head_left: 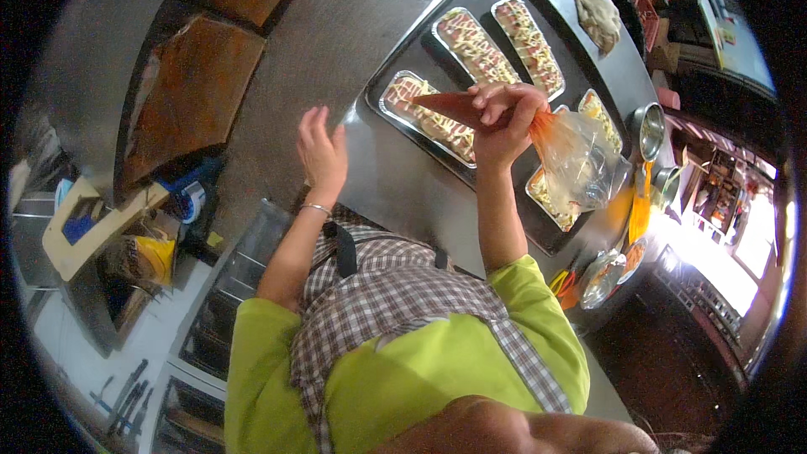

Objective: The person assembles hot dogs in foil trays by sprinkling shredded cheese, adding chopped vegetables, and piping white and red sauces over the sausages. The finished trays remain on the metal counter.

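Observation:
My right hand (507, 124) is closed around a clear plastic piping bag (587, 155) with reddish-orange sauce in its narrow end. The bag's tip points left, over the nearest-left foil pan (454, 136) of long topped bread. Red lines lie across the left end of that bread; pale zigzag strips cover the rest. Two more filled foil pans (477, 44) (533, 46) lie farther back on the dark baking tray (561, 27), and others (598, 112) (546, 195) are partly hidden behind the bag. My left hand (323, 153) hovers empty by the tray's left corner, its fingers stretched out.
The tray rests on a metal worktop (328, 50). A crumpled pale cloth (593, 10) lies beyond its far right edge. Metal bowls (651, 131) and an orange bag (640, 206) stand along the right side. Brown boards (195, 92) are at the left.

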Tool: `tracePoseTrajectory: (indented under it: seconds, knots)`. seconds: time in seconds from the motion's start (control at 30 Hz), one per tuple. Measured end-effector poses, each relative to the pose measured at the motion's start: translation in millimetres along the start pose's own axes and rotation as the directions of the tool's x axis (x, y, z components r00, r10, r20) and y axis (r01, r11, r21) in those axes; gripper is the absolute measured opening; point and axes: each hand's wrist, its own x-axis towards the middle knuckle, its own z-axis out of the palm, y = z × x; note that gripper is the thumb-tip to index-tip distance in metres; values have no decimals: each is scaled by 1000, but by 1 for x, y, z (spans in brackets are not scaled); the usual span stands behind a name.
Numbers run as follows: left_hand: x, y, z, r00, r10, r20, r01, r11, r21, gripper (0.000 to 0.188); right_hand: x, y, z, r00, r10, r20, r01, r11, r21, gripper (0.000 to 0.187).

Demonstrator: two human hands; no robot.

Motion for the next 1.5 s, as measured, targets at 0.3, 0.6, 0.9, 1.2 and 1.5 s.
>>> tracePoseTrajectory:
  seconds: [0.3,0.6,0.9,1.2,1.5]
  knots:
    - [-1,-2,5,998,63,-10,-62,996,65,42,3,20,13,973,-23,229,55,989,-135,35]
    - [3,-2,1,996,85,-16,-84,994,65,46,4,20,24,945,9,327,57,980,-191,36]
    - [4,-1,2,997,82,4,-82,994,77,42,28,28,14,988,-73,137,103,968,-230,39]
    - [3,-1,3,996,95,0,-94,991,95,47,10,17,14,962,24,271,30,981,-193,35]
    - [3,0,3,996,87,16,-88,990,111,46,13,11,3,964,20,264,27,985,-173,36]
